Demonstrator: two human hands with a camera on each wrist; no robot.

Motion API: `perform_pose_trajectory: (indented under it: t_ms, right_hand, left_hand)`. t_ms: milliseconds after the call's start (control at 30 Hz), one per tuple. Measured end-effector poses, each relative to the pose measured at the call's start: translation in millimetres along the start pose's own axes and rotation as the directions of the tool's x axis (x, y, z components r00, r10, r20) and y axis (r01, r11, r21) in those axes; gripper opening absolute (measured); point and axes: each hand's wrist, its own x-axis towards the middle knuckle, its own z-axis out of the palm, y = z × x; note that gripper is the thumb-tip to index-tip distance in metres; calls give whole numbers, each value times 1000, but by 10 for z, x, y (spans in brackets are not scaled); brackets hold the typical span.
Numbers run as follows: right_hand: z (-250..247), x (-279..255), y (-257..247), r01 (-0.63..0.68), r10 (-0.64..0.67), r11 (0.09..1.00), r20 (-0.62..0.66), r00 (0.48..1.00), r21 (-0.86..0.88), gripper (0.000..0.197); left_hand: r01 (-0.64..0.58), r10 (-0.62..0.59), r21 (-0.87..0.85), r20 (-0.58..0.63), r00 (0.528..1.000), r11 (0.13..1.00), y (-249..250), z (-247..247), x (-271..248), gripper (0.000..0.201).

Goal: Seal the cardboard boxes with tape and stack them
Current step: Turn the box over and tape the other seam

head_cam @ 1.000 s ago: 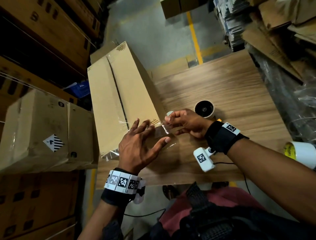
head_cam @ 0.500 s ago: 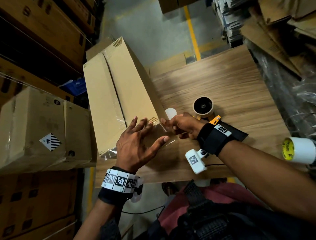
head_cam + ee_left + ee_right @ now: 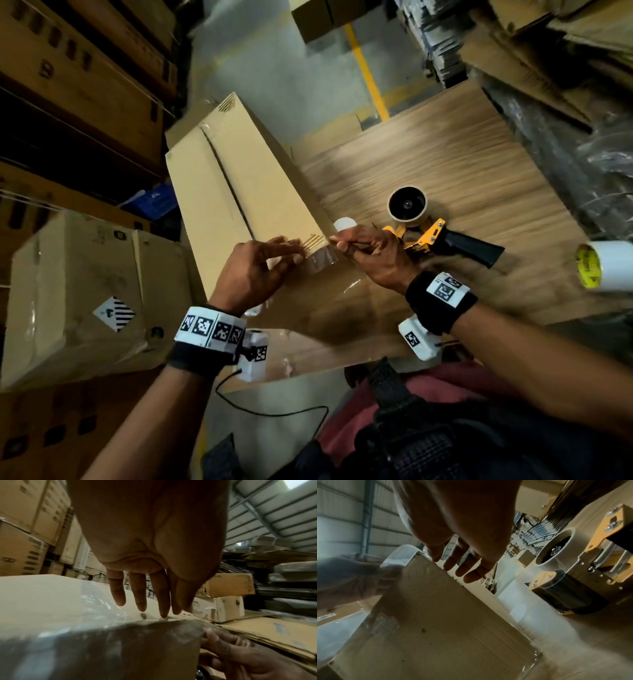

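Pressing clear tape (image 3: pixel 320 263) over the near end of the long box (image 3: pixel 239 205) on the desk (image 3: pixel 462 178): left hand (image 3: pixel 251 274) flat, right hand (image 3: pixel 371 255) pinching the strip. Beyond, tape gun (image 3: pixel 435 233) lying idle. Top seam apparently taped; stacking still to come.

The setting is a warehouse packing station. Stacked cartons (image 3: pixel 78 68) are lining the racks, flattened cardboard (image 3: pixel 534 51) is piling up at the side, and a yellow floor line (image 3: pixel 368 73) is marking the concrete aisle. A corrugated metal roof (image 3: pixel 274 515) is spanning overhead. A tape dispenser (image 3: pixel 442 236) is lying on the wooden worktable (image 3: pixel 462 164).
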Motion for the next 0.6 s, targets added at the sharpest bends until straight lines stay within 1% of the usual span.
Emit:
perform_pose_trajectory:
  t_ms: [67, 100, 167, 233, 300, 400, 433, 467, 533, 567, 600]
  right_hand:
    - [104, -20, 34, 98, -102, 994, -79, 992, -46, 19]
    - [134, -24, 69, 127, -134, 990, -117, 984, -65, 22]
    - [236, -91, 127, 186, -207, 976, -222, 953, -114, 24]
    - [344, -153, 175, 233, -283, 952, -283, 916, -197, 24]
    - [499, -198, 228, 223, -324, 925, -334, 885, -308, 27]
    - [712, -211, 297, 164, -375, 877, -431, 821, -451, 28]
    - [742, -215, 298, 152, -380, 874, -452, 807, -462, 27]
    - [752, -229, 282, 137, -360, 887, -473, 804, -442, 28]
    - [741, -269, 263, 73, -240, 945, -522, 818, -320, 36]
    - [739, -287, 247, 30, -163, 969, -546, 822, -245, 36]
    - [742, -294, 234, -5, -100, 984, -573, 814, -179, 32]
  left_hand:
    - [-75, 73, 55, 31, 997, 996, -50, -68, 73, 23]
    - [-93, 90, 72, 41, 995, 993, -50, -92, 111, 22]
    - [-148, 140, 102, 80, 987, 984, -76, -153, 158, 21]
    - [-201, 187, 115, 124, 975, 973, -126, -203, 215, 20]
    - [-261, 239, 127, 169, 956, 957, -190, -235, 272, 20]
    - [-339, 304, 144, 217, 927, 930, -286, -265, 343, 23]
    - [-366, 330, 144, 226, 916, 919, -313, -275, 363, 23]
    - [-393, 356, 140, 234, 905, 909, -342, -283, 381, 23]
    - [-424, 384, 128, 250, 889, 897, -399, -295, 405, 24]
    - [-432, 392, 121, 255, 884, 894, -426, -300, 414, 25]
    - [-437, 398, 114, 259, 880, 892, -448, -301, 423, 26]
